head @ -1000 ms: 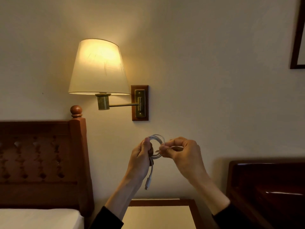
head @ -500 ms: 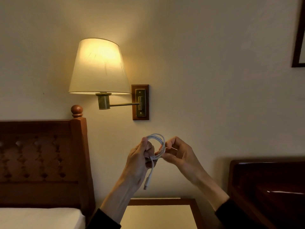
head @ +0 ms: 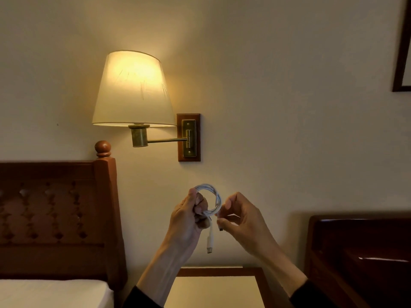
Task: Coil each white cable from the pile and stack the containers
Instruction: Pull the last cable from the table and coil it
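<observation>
Below the wall lamp (head: 133, 94) we see the left hand (head: 189, 221) with fingers curled tight around a coiled white cable (head: 213, 198), one plug dangling beneath. Just beside it, the right hand (head: 242, 221) seems to pinch the cable's other end between thumb and forefinger.

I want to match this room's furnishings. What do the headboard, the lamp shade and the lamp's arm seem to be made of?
Headboard: looks like reddish-brown wood with a satin finish, judging by its carved panel and turned knob. Lamp shade: probably cream fabric or paper, since the light glows through it and faint creases show. Lamp arm: seems to be brass-coloured metal, dull and aged, on a wooden wall plate.
</observation>
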Motion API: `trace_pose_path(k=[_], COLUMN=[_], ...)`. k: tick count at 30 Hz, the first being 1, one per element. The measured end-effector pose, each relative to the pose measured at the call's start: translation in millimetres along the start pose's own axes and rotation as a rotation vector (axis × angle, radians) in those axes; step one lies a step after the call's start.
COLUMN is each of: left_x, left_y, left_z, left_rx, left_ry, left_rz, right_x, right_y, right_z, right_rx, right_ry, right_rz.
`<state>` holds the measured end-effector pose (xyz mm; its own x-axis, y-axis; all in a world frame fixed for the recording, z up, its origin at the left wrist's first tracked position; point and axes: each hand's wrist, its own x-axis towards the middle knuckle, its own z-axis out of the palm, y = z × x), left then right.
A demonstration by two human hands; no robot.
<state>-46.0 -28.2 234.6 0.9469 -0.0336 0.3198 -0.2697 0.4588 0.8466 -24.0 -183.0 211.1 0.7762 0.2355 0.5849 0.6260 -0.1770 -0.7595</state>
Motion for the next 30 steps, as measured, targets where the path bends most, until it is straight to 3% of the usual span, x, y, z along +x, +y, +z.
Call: trace_pose_path(k=[3,5,7,9,13,15,19,22,26,30], left_x=[1,2,2,-1,-6,-7,-8,-10,-8,-5], left_y=[-3,-4,-6,-8,-13,-15,-15,-17,-19,-24], left_z=[2,2,3,4,8,10,9,5,0,1], left_rx=[-0.054,-0.079,-0.11,-0.147,-0.155,-0.143,-0.093,-0.086,-0.058,0.028], left_ry=[0.034,0.038,0.033,0.03,-0.011,-0.033,-0.103,-0.147,-0.123,-0.016], left_rz=[0.018,0.007,0.001,0.0,0.043,0.056,0.087,0.074,0.061,0.037], right_x=[-8,-15,-20,-23,-10,-3,4,6,5,4], right_y=[-5,-5,-6,-14,-30,-31,-34,-35,-38,-38], right_z=[12,19,22,25,21,15,9,-2,-13,-10], right_rx=[-0.297,-0.308,-0.207,0.009,0.704,0.776,0.595,0.372,0.133,0.245], right_ry=[0.178,0.245,0.266,0.322,0.488,0.506,0.407,0.236,-0.009,-0.129], right_rz=[-0.36,-0.53,-0.559,-0.401,0.262,0.414,0.474,0.487,0.372,0.325])
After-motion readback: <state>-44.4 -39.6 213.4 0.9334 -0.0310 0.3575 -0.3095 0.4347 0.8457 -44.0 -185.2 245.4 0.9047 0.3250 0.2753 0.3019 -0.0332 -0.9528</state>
